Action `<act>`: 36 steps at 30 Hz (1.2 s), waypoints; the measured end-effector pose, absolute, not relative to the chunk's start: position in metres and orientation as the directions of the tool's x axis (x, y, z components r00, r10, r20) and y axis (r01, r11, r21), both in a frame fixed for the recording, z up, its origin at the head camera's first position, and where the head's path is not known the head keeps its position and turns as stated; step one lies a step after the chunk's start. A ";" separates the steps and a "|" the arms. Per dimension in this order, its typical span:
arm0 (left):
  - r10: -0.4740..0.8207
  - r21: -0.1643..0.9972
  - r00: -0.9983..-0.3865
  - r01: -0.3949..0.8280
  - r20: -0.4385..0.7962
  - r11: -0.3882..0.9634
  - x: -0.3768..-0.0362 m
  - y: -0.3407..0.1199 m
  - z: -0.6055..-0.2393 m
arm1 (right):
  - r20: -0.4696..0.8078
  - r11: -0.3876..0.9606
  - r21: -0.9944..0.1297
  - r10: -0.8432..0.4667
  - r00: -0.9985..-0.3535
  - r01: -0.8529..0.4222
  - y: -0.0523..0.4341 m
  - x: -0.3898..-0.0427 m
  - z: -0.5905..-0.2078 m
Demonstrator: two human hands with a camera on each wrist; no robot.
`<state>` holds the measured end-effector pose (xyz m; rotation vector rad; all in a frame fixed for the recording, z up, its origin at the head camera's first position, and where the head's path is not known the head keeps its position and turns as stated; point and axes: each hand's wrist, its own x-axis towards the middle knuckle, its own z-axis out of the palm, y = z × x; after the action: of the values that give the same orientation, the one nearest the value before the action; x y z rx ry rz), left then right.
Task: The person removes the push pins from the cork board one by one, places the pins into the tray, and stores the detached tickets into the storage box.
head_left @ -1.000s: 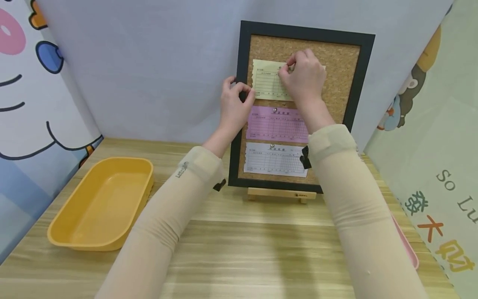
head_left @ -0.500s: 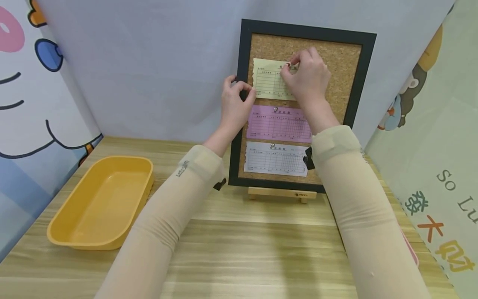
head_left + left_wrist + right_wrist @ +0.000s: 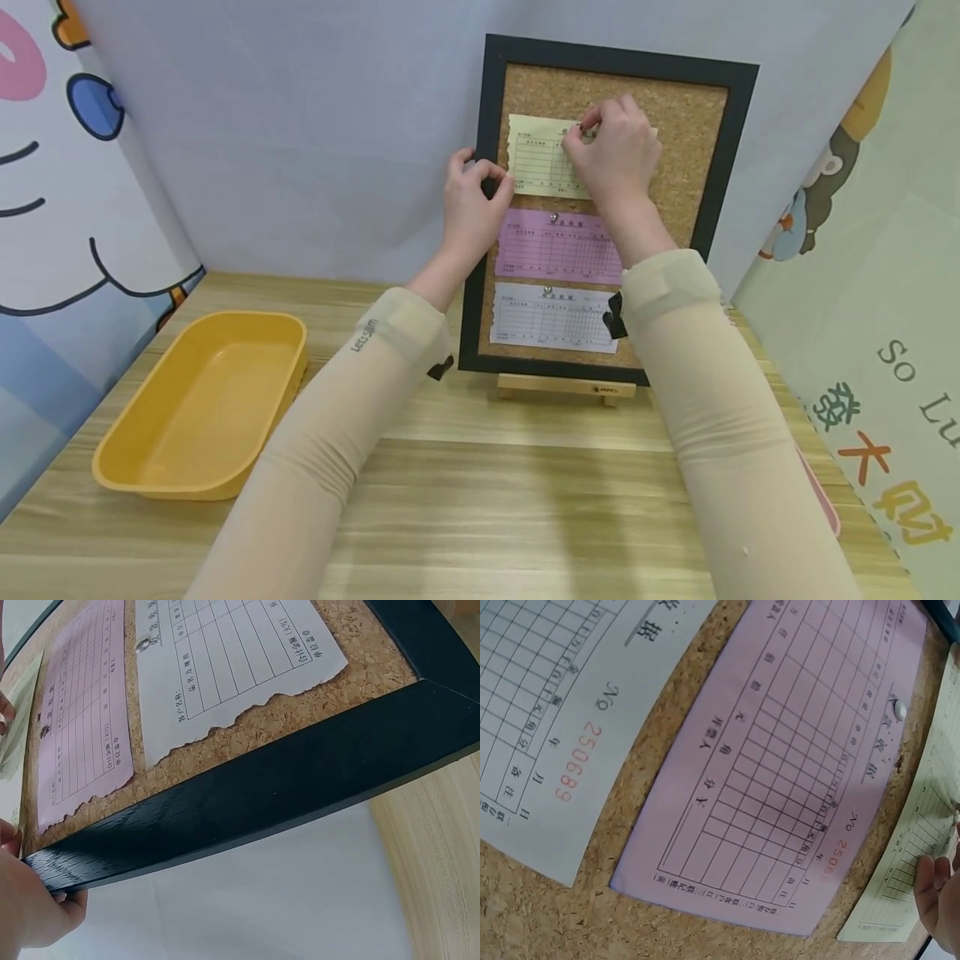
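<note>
A black-framed corkboard (image 3: 690, 167) stands tilted back on a small wooden easel (image 3: 566, 386). My left hand (image 3: 474, 200) grips its left frame edge, with fingers behind and a fingertip at the yellow receipt slip (image 3: 536, 157). At that slip's top middle, my right hand (image 3: 618, 146) pinches what looks like a pushpin; the fingers mostly hide it. Below hang a pink receipt slip (image 3: 558, 247) and a white receipt slip (image 3: 553, 321), each with a silver pushpin near its top. In the left wrist view, fingers (image 3: 73, 909) wrap behind the frame.
A yellow plastic tray (image 3: 217, 400) lies on the wooden table (image 3: 487, 517) to the left. Part of a pink tray (image 3: 821, 496) shows beyond my right forearm. A pale cloth backdrop (image 3: 322, 167) hangs behind the board.
My right hand shifts slightly right, then slightly back left, at the top of the yellow slip. The left hand keeps its hold on the frame.
</note>
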<state>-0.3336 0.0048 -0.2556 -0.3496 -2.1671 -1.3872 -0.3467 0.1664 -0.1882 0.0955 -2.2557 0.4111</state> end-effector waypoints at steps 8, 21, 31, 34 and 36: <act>-0.080 0.769 -0.826 0.479 0.558 0.423 -0.332 0.007 -0.254 | 0.749 0.942 -0.268 0.072 -0.659 -0.202 0.167 -0.346 -0.189; -0.106 0.806 -0.853 0.434 0.512 0.402 -0.330 0.007 -0.248 | 0.753 0.924 -0.282 0.046 -0.656 -0.259 0.171 -0.335 -0.183; -0.115 0.841 -0.880 0.390 0.460 0.375 -0.321 0.000 -0.236 | 0.788 0.900 -0.255 -0.018 -0.615 -0.353 0.170 -0.318 -0.172; -0.119 0.838 -0.877 0.395 0.466 0.377 -0.320 -0.004 -0.234 | 0.805 0.888 -0.239 -0.046 -0.591 -0.394 0.171 -0.312 -0.168; -0.121 0.830 -0.868 0.407 0.481 0.381 -0.318 -0.006 -0.232 | 0.814 0.881 -0.228 -0.061 -0.577 -0.415 0.173 -0.309 -0.166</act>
<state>-0.3183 -0.0064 -0.2321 -0.2464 -2.1765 -1.5020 -0.3087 0.1731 -0.1656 0.3424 -2.1494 0.5013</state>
